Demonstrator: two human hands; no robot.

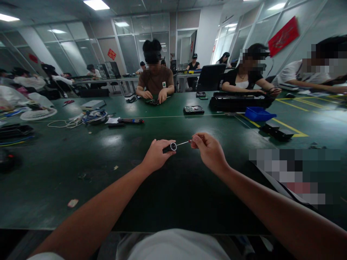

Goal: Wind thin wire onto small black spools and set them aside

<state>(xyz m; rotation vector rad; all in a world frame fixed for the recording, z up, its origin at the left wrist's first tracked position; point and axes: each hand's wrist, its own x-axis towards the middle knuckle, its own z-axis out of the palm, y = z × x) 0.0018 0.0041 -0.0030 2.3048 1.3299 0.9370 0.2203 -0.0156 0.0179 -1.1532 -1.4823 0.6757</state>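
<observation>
Above the near part of the green table, my left hand (155, 156) is closed around a small dark cylinder with a pale ring (173, 146) at its end, turned toward me. A thin screwdriver (183, 143) with a reddish handle is pinched in my right hand (210, 151). Its metal shaft points left, and the tip is at the ringed end of the cylinder. Whether the tip sits inside the opening or only touches the rim I cannot tell. My fingers cover most of the cylinder and of the screwdriver's handle.
The green table (130, 213) spreads around my hands. Ahead lies a hard drive (193, 109), with a blue bin (258, 114) and black parts (276, 132) to the right. Tools (131, 121) and a cable bundle (93, 116) lie left. A person (155, 80) works opposite.
</observation>
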